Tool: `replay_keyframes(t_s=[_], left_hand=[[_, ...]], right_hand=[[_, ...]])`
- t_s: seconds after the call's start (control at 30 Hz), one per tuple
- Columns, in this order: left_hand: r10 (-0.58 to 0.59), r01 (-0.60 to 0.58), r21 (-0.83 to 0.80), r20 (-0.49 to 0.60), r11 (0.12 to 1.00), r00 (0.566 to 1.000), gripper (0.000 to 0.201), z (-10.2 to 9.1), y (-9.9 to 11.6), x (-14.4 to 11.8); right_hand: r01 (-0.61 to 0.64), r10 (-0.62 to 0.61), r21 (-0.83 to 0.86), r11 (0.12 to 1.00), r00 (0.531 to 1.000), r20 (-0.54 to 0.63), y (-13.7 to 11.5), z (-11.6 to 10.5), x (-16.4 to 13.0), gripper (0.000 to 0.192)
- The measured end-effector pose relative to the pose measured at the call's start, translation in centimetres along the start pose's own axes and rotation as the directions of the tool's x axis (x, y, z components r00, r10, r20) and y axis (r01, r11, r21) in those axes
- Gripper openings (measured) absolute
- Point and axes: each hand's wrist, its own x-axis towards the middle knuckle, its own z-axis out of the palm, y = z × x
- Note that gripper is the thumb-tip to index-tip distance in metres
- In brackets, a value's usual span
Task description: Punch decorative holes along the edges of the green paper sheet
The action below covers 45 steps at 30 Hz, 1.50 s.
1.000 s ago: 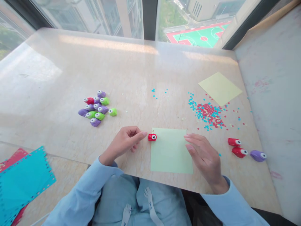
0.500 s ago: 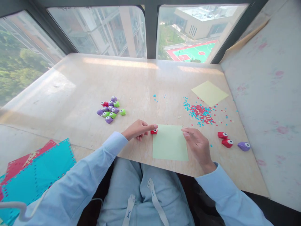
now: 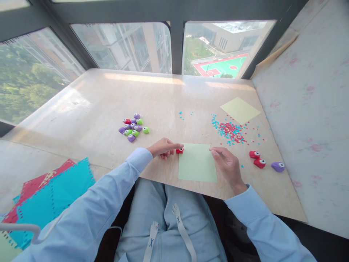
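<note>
A small red craft punch (image 3: 180, 150) sits at the upper left edge of a pale green square of paper (image 3: 197, 163). My left hand (image 3: 163, 148) is closed on this punch, its thumb lying across the top and its other fingers curled. At the sheet's upper right edge, my right hand (image 3: 228, 166) pinches the paper between thumb and fingertips. The paper lies flat near the table's front edge. Whether the punch's lever is pressed down is hidden under the thumb.
Several purple, green and red punches (image 3: 132, 127) are clustered left of centre. Confetti (image 3: 231, 131) lies scattered to the right, below a yellow sheet (image 3: 240, 110). Two red punches (image 3: 259, 163) and a purple punch (image 3: 278, 166) stand further right. Punched blue sheets (image 3: 58, 200) lie at left.
The whole view has shifted slightly, showing more window frame above. Both hands keep nearly the same hold on the punch and the paper.
</note>
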Motion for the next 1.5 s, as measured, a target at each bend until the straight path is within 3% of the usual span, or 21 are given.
replay_keyframes(t_s=[0.73, 0.97, 1.5], left_hand=[[0.028, -0.029, -0.020, -0.004, 0.999, 1.000, 0.042, 0.23, 0.01, -0.06], [0.010, -0.010, -0.004, -0.015, 1.000, 1.000, 0.051, 0.25, -0.01, -0.04], [0.031, -0.032, -0.041, -0.020, 0.999, 0.999, 0.048, 0.47, -0.25, 0.34]], right_hand=[[-0.006, 0.005, 0.022, 1.000, 1.000, 0.025, 0.16, -0.08, -0.07, 0.023], [-0.013, 0.013, 0.020, 1.000, 1.000, 0.023, -0.01, -0.13, -0.07, 0.023], [0.020, -0.016, -0.067, 0.998, 0.998, 0.057, 0.60, 0.00, -0.02, 0.023]])
